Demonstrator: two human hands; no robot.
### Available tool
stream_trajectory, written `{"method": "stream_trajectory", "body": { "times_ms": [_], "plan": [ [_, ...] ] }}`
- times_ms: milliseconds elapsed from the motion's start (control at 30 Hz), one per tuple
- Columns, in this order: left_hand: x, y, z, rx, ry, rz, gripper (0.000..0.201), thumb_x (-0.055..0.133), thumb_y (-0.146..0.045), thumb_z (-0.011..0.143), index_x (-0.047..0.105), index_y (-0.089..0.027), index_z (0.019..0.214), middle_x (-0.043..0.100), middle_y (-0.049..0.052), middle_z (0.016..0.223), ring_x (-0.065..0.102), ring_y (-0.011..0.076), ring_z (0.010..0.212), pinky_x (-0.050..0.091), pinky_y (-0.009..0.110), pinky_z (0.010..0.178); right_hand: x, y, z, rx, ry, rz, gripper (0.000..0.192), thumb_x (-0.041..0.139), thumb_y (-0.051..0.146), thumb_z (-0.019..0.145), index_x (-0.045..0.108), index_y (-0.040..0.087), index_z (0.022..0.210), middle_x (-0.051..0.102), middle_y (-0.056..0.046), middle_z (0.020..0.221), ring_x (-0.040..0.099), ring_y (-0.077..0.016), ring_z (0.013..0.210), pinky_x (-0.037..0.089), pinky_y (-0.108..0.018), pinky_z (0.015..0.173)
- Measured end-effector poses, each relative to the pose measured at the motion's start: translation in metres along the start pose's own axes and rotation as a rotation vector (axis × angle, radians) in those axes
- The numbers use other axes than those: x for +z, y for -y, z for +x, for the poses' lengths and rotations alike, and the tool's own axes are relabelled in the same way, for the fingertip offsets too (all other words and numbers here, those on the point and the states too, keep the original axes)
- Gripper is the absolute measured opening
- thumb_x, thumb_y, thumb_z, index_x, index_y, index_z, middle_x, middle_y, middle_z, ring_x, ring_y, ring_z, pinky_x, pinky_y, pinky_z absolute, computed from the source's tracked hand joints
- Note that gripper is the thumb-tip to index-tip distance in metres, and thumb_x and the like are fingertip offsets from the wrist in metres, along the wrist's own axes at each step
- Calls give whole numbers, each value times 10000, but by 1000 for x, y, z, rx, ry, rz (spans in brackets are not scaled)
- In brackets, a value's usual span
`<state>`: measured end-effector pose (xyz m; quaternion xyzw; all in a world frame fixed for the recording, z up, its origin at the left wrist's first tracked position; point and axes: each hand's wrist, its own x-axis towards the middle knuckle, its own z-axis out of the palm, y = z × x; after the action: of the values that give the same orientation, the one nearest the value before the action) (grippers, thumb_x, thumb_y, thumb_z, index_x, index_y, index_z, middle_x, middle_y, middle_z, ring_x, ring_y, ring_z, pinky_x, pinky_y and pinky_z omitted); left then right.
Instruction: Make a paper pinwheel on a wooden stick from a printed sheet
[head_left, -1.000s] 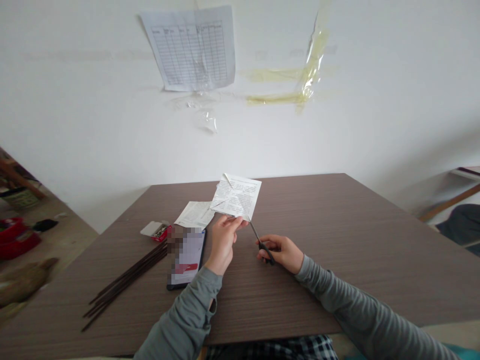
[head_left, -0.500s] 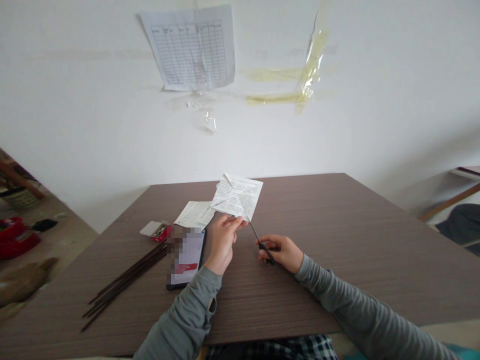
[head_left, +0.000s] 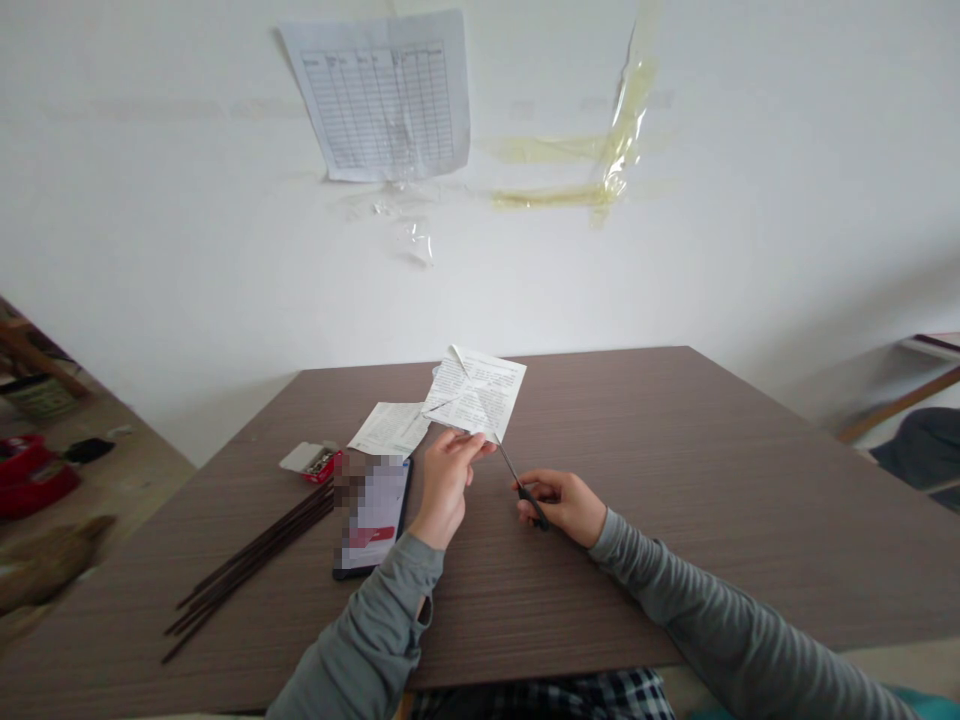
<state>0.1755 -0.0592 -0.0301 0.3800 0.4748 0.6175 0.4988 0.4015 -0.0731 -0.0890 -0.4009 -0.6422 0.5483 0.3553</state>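
Note:
A square piece of printed paper (head_left: 480, 390), with crease lines and cuts running in from its corners, is pinched by its near edge in my left hand (head_left: 444, 480). My right hand (head_left: 564, 503) grips the black handles of a pair of scissors (head_left: 531, 500). The thin metal blades point up and left and meet the paper's near corner. How far the blades are apart is too small to tell. Behind my left hand lies another printed sheet (head_left: 386, 428) on the table.
Left of my left hand lies a phone (head_left: 375, 520), partly blurred out. Several thin dark sticks (head_left: 251, 560) stretch beside it, near a small open red-and-white box (head_left: 315, 461) of little items. The brown table (head_left: 675, 450) meets a white wall with a taped-up chart (head_left: 382, 95).
Almost nothing differs. Both hands, the paper and the scissors hold nearly the same place, with at most a tiny shift of my right fingers on the handles.

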Motion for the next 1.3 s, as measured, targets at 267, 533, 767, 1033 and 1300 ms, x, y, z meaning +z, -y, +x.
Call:
{"method": "stream_trajectory", "body": {
  "times_ms": [267,533,767,1033,1300],
  "plan": [
    [0,1,1,-6,-8,10,338,1054,-352,735,751,-244,840,943,105,1001,967,304,922,241,225,511,1,4,0,-2,-6,-9,763,1070,855,830,916,204,1198,912,-73,833,854,-286,772,732,-436,806],
    [1,0,1,-5,-23,8,335,1048,-354,724,744,-243,807,942,100,982,928,262,848,230,221,506,3,9,-3,11,-47,12,731,1091,842,821,923,213,1156,939,-136,870,881,-326,803,718,-434,769],
    [0,0,2,1,-25,32,387,1091,-410,686,778,-235,834,934,103,970,893,255,803,214,231,513,0,6,-1,1,-20,17,761,1111,850,798,919,220,1178,945,-101,877,874,-303,781,712,-417,743],
    [1,0,1,1,-23,20,313,1073,-363,707,814,-239,835,930,90,936,884,256,787,213,228,503,0,7,-3,-17,-19,5,743,1072,825,855,899,204,1223,953,-114,904,861,-294,785,738,-433,816],
    [2,-1,-1,-5,-11,27,320,1073,-358,725,788,-237,809,922,101,949,892,261,805,211,229,501,1,13,-5,-15,-29,-27,675,1049,790,878,911,205,1184,932,-114,853,864,-312,784,739,-439,838]
  ]
}}
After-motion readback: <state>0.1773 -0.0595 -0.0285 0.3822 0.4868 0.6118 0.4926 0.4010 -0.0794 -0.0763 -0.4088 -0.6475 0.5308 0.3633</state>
